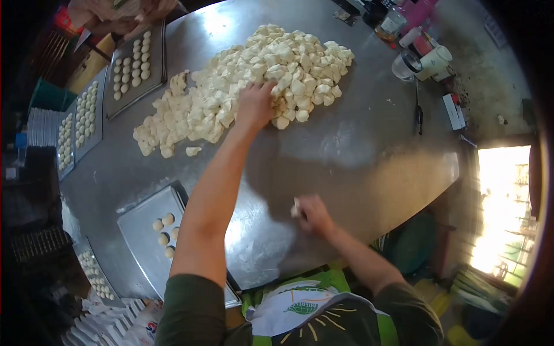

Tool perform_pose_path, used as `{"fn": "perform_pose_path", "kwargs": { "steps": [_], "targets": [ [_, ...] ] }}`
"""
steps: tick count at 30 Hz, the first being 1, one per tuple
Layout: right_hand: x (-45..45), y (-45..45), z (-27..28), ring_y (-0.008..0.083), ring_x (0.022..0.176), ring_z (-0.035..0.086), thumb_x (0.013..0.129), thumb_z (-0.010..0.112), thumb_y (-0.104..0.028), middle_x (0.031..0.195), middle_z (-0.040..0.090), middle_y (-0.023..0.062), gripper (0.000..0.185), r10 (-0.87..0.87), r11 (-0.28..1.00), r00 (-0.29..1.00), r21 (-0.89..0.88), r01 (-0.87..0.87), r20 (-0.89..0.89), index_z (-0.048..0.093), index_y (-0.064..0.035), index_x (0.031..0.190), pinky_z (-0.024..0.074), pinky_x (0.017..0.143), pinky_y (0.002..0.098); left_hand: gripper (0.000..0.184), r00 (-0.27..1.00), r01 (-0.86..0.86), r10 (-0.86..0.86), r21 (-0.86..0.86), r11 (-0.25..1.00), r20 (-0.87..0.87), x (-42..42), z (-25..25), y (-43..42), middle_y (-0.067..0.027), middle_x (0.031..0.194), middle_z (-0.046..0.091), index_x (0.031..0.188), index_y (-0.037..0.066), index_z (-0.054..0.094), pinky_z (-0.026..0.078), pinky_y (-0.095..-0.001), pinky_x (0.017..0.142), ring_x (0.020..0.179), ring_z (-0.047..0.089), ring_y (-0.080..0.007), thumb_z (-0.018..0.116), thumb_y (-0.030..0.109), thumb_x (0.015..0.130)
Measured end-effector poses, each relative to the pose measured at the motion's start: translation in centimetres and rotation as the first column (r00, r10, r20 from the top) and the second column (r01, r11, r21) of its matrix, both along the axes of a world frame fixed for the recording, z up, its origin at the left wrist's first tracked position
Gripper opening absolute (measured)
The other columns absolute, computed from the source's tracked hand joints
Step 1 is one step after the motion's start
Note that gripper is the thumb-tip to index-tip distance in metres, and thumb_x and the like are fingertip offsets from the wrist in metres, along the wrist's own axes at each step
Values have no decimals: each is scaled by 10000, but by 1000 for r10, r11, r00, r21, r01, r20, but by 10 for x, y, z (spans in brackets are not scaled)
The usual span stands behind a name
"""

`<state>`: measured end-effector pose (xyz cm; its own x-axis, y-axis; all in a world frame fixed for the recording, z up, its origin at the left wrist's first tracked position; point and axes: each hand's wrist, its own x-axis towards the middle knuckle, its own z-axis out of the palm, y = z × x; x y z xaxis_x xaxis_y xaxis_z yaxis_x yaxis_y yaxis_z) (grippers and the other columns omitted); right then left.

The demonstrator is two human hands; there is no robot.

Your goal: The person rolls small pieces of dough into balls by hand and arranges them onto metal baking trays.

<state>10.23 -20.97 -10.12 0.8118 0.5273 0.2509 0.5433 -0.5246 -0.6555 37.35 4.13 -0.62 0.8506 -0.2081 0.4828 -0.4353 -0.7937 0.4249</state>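
A big heap of pale, cut dough pieces (231, 86) spreads over the metal table. My left hand (257, 104) reaches into the heap's near side, its fingers curled down on dough pieces; the fingertips are partly hidden. Lower and to the right, my right hand (314, 214) is closed around a small dough piece (296, 208) just above the tabletop. One loose dough scrap (193, 151) lies beside the heap. Partly behind my left arm, a metal tray (144, 222) carries several round dough balls (164, 237).
More trays of dough balls stand at the left, including a dark-rimmed tray (137, 86) and a long tray (88, 112). Jars and a white mug (435, 60) crowd the far right edge, near a dark-handled tool (419, 118). Another person's hands (124, 23) show at the upper left.
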Motion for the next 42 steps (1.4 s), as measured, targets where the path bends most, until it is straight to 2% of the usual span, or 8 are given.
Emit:
{"fn": "perform_pose_path", "kwargs": {
  "steps": [3, 8, 12, 16, 21, 28, 31, 42],
  "targets": [
    [-106, -22, 27, 385, 995, 622, 760, 694, 27, 1140, 639, 170, 523, -245, 925, 821, 128, 357, -516, 512, -69, 1241, 483, 914, 492, 466, 989, 84, -111, -251, 964, -94, -116, 48, 12, -155, 1060, 603, 1312, 76, 605, 473, -467, 858, 994, 558, -372, 653, -2, 856],
    [-99, -30, 44, 378, 1087, 563, 815, 723, -121, 1179, 595, 170, 378, -284, 940, 959, -197, 278, -5, 574, -65, 1157, 411, 1005, 511, 225, 877, -145, 158, 63, 987, -453, -345, -25, 49, -170, 1085, 612, 1094, 59, 619, 436, -509, 857, 953, 556, -387, 701, 153, 906],
    [25, 29, 39, 360, 1112, 552, 888, 699, -259, 1186, 601, 144, 289, -249, 881, 912, -314, 353, 326, 626, -77, 1100, 399, 990, 523, 266, 924, -326, 351, 167, 931, -153, -315, -55, 65, -173, 1101, 652, 1148, 57, 650, 426, -535, 920, 1017, 602, -386, 644, 233, 948],
    [59, 108, 38, 342, 1024, 610, 940, 623, -226, 1016, 661, 136, 204, -308, 919, 945, -224, 326, 109, 650, -65, 1061, 436, 941, 466, 272, 834, -473, 474, 74, 878, -283, -268, -47, 35, -173, 1142, 652, 1174, 84, 660, 428, -544, 929, 1015, 608, -385, 642, 220, 940],
    [27, 93, 25, 346, 917, 634, 974, 594, -185, 913, 676, 135, 174, 85, 974, 983, -221, -48, 162, 640, -85, 1109, 471, 850, 490, 220, 993, -106, 109, 57, 993, -46, -324, -80, 55, -153, 1103, 651, 1130, 91, 650, 432, -514, 860, 1001, 598, -375, 616, 197, 941],
    [136, 154, 45, 349, 903, 638, 973, 558, -145, 914, 670, 130, 151, -225, 973, 967, -27, 229, 120, 638, -81, 1083, 473, 832, 483, 202, 886, -410, 416, 74, 909, -206, -218, -54, 57, -150, 1022, 625, 1096, 91, 639, 431, -505, 814, 947, 580, -380, 641, 131, 898],
    [100, 141, 42, 331, 889, 632, 942, 609, -133, 904, 663, 128, 154, 174, 978, 979, -135, -159, 110, 626, -67, 1080, 460, 836, 457, 178, 939, -236, 233, 16, 972, -252, -251, -54, 37, -159, 1013, 625, 1072, 79, 620, 428, -512, 808, 967, 575, -386, 639, 126, 902],
    [182, 171, 30, 331, 944, 628, 876, 714, -136, 998, 668, 126, 228, -90, 967, 988, -229, 116, 123, 665, -95, 1095, 466, 828, 468, 123, 839, -467, 483, 126, 876, -251, -178, -55, 73, -120, 1035, 635, 1024, 109, 643, 442, -499, 831, 985, 592, -338, 636, 157, 911]
  ]
}}
